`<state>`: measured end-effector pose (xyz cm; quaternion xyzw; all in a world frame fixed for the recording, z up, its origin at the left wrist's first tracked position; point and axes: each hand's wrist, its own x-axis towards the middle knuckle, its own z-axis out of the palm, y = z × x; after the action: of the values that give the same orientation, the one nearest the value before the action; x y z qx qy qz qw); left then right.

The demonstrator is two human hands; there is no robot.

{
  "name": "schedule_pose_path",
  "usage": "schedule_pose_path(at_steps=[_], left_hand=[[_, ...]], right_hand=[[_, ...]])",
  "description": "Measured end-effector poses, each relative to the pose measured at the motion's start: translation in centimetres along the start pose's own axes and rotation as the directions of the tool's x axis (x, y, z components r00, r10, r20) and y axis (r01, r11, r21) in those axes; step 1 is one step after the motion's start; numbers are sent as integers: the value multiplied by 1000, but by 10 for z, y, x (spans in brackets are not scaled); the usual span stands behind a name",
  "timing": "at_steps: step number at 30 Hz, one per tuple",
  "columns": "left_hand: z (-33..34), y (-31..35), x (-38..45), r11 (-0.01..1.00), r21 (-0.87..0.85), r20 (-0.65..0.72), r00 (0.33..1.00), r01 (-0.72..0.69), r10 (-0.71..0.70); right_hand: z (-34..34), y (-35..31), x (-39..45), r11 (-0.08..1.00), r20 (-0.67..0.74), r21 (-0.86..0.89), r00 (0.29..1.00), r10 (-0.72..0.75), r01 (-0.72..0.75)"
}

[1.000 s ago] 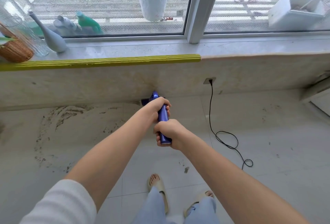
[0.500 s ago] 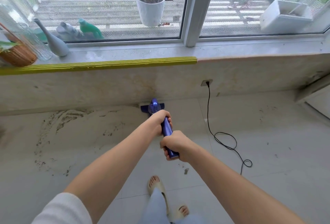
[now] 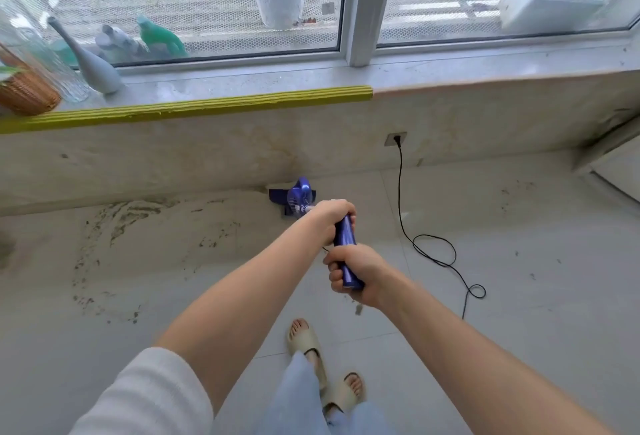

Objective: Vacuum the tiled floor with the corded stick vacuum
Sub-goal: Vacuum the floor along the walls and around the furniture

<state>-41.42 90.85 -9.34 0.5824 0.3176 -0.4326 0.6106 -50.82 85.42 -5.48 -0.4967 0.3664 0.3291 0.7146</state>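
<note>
A blue stick vacuum [image 3: 344, 237] points away from me toward the base of the window ledge. Its floor head [image 3: 293, 196] sits on the pale tiled floor [image 3: 519, 278] right against the wall. My left hand [image 3: 330, 218] grips the handle higher up, and my right hand [image 3: 353, 275] grips its near end. A black cord [image 3: 433, 254] runs from the wall socket [image 3: 395, 138] down across the tiles in loops to the right of my hands. A wide patch of sandy dirt [image 3: 138, 237] with dark crumbs lies on the floor to the left of the head.
The stone window ledge [image 3: 485, 95] with a yellow edge strip [image 3: 194, 109] bounds the floor ahead. A grey vase [image 3: 86, 60], a wicker basket [image 3: 26, 95] and a glass vessel stand on its left end. My feet in beige slippers [image 3: 308, 344] are below my hands.
The vacuum head has slid left along the wall base, and more of it shows beyond my hands. My hands have kept their grip on the handle. My feet have shifted.
</note>
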Motion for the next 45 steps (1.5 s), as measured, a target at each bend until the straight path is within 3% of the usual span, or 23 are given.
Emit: schedule_pose_path(at_steps=[8,14,32,45], left_hand=[[-28,34,26,998,-44,-58,997,-50,47],[-54,75,23,994,-98,0,999,-50,51],[-64,42,14,994,-110,-5,1000,10,-11],[-71,51,18,995,-91,-26,999,-30,27]], right_hand=[[25,-34,31,987,-3,-161,1000,-5,4],[63,-69,44,983,-1,-184,1000,-25,24],[68,-39,26,973,-56,-217,996,62,-73],[75,-41,44,966,-45,-257,999,18,-29]])
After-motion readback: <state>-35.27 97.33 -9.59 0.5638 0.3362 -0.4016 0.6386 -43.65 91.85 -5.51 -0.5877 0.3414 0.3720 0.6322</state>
